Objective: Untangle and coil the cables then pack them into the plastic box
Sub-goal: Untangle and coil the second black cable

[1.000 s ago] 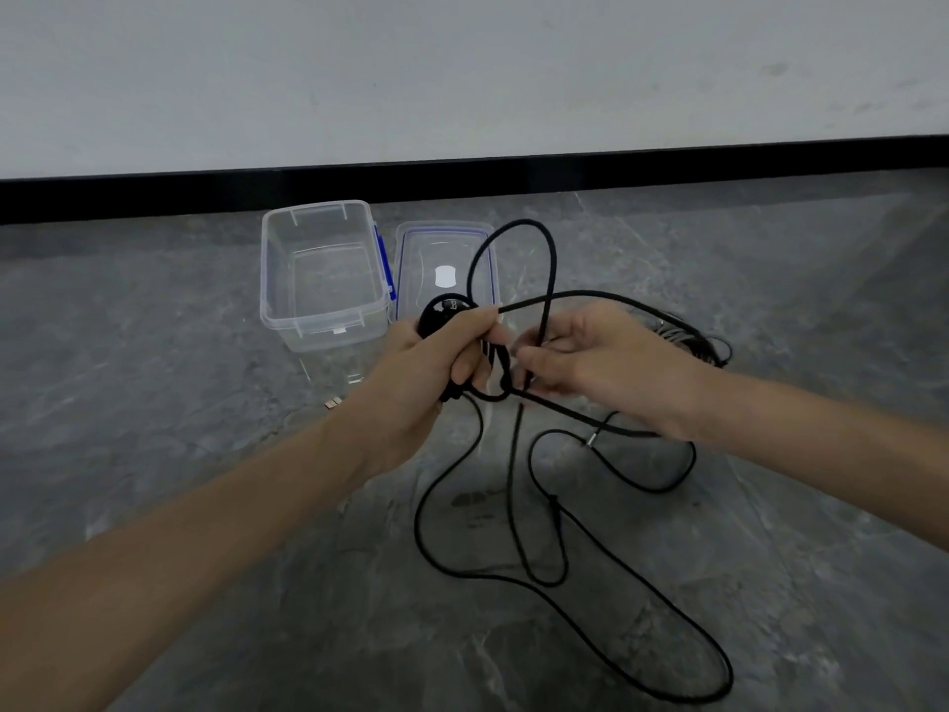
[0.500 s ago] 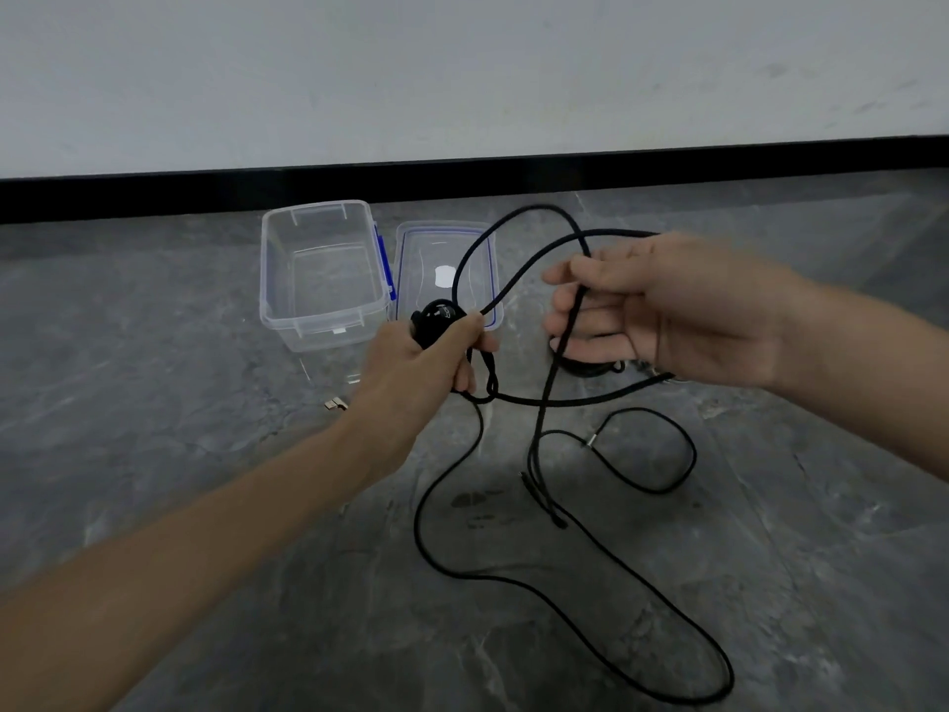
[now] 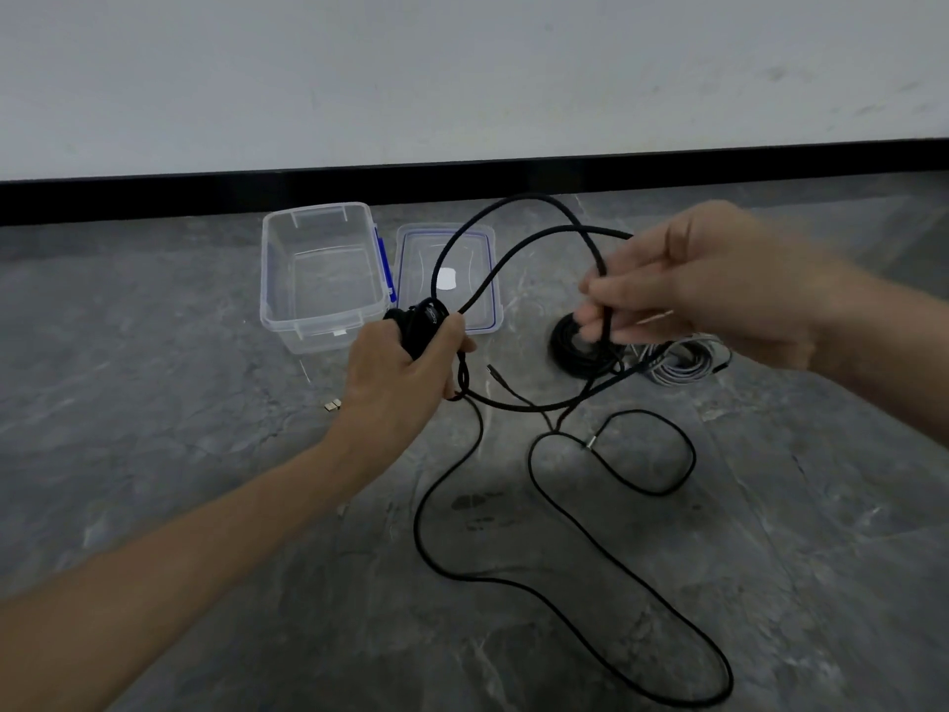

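You're coiling the black cable.
Your left hand is gripping the wound bundle as anchor; your right hand is pinching a loop free.

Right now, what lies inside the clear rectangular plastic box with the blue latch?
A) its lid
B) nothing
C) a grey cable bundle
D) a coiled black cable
B: the clear rectangular plastic box shows only its own bare bottom. Its flat clear lid, the round black cable coil and the grey cable bundle all lie on the floor to its right.
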